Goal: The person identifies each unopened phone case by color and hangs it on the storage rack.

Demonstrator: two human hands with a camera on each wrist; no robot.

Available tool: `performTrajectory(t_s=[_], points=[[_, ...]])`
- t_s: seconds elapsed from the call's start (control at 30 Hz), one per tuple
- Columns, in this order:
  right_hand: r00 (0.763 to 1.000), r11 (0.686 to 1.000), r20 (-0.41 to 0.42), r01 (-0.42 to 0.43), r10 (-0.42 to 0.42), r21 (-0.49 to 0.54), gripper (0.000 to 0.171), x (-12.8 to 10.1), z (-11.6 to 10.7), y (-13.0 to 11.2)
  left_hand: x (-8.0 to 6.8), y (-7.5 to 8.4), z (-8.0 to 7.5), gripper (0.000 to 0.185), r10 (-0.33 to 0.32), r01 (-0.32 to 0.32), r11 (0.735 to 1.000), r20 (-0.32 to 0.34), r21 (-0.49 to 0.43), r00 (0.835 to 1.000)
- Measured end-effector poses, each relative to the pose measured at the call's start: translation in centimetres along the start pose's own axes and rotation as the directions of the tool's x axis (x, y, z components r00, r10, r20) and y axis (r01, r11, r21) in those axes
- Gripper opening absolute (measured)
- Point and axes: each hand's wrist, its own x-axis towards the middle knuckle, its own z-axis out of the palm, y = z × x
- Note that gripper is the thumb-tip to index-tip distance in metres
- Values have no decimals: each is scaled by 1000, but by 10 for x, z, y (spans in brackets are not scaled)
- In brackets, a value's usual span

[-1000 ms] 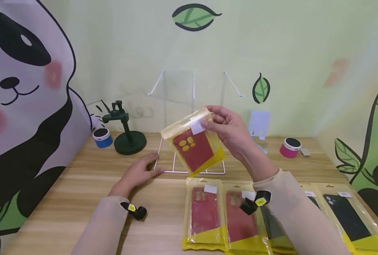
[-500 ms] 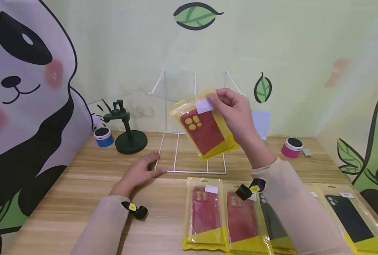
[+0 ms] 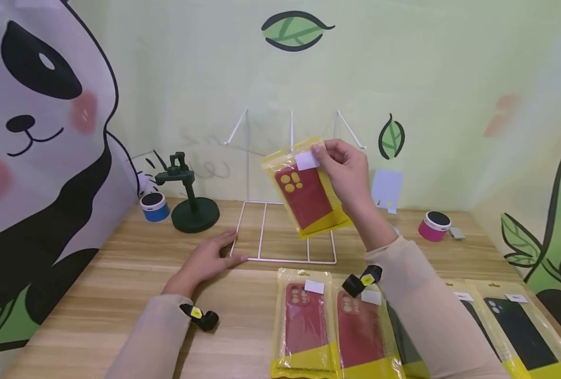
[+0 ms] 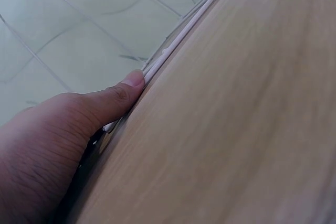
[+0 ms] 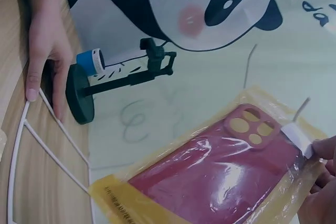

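My right hand (image 3: 349, 171) pinches the top right corner of a yellow-edged clear packet (image 5: 210, 161), thumb beside its white label. Inside is a dark red phone case (image 3: 304, 197) with several camera holes. The packet hangs tilted in front of a white wire display rack (image 3: 260, 231), whose prongs stick out from its upright back. My left hand (image 3: 207, 263) rests at the rack's front left corner, thumb on the front bar and fingers by the left bar. In the left wrist view the thumb (image 4: 118, 98) lies along the white bar (image 4: 181, 35).
Several packed phone cases lie in a row at the front right, including a red one (image 3: 306, 321) and a black one (image 3: 519, 331). Behind stand a dark green stand (image 3: 192, 213), a blue speaker (image 3: 154, 208) and a pink speaker (image 3: 433, 227). The patterned wall closes the back.
My right hand has raised the packet and shifted it rightward, uncovering more of the rack's base. In the last half second it moves little. My left hand stays at the rack's corner.
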Motion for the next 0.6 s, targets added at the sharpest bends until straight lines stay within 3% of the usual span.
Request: performTrajectory(t_s=[0.3, 0.6], points=[[998, 1000, -65, -19, 18, -13, 27, 25, 12, 7, 1, 1, -3, 83, 42, -42, 999, -35, -5, 999], [989, 994, -127, -82, 73, -72, 23, 48, 17, 25, 0, 0, 2, 84, 21, -21, 1000, -20, -8, 1000]])
